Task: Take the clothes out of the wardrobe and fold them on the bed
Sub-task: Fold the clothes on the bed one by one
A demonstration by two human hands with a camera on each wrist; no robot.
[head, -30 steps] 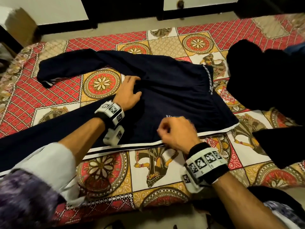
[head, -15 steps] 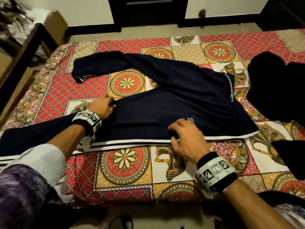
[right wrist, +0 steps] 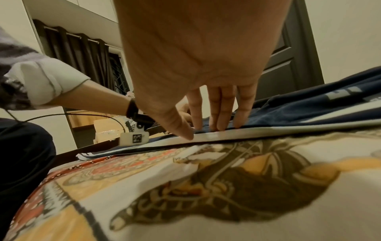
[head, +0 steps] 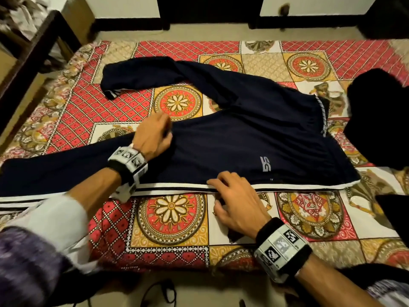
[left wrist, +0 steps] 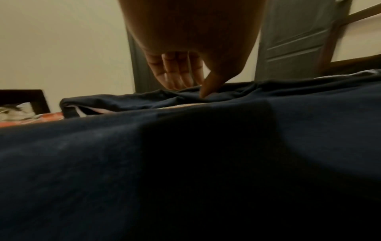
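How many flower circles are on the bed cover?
6 show fully or nearly on the bed cover: three along the far edge, one above the left hand, two near the front edge. The navy trousers may hide more.

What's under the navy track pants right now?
The patterned bedsheet lies under the pants. The far leg is bent over it. What lies beneath the doubled middle is covered.

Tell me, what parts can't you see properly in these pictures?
- Navy track pants: one leg's end, cut off by the head view's left edge.
- Left hand: fingertips blurred in the head view.
- Black clothes: too dark, cut off at right.
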